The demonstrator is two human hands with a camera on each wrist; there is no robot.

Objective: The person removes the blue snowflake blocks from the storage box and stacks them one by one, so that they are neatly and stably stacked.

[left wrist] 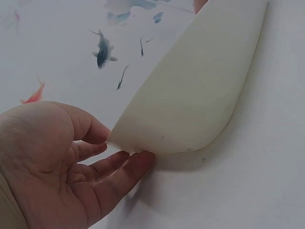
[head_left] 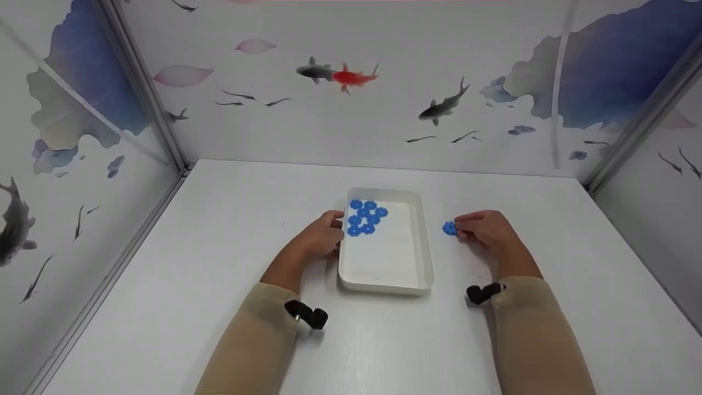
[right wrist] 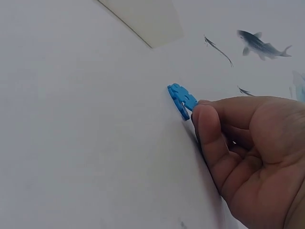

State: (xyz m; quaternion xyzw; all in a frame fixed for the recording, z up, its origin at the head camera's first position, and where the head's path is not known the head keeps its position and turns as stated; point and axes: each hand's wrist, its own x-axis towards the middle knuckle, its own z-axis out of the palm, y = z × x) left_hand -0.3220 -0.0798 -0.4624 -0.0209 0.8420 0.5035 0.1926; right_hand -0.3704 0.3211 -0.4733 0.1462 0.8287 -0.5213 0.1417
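Observation:
A white rectangular tray (head_left: 386,263) lies in the middle of the table. Inside it, at the far left corner, several blue notched plastic discs (head_left: 363,213) sit close together. My left hand (head_left: 323,235) is at the tray's left side. The left wrist view shows the thumb at the rim of the tray (left wrist: 190,90) and the other fingers against its lower edge, so the wall is pinched between them. To the right of the tray, my right hand (head_left: 485,227) pinches a blue notched disc (head_left: 449,228) between thumb and fingers. That disc (right wrist: 181,99) is tilted, close over the table in the right wrist view.
The white table (head_left: 378,340) is bounded by upright panels (head_left: 274,131) at the back and both sides, printed with fish and petals. Metal posts (head_left: 148,82) stand at the corners. Black wrist mounts (head_left: 307,314) stick out from both sleeves.

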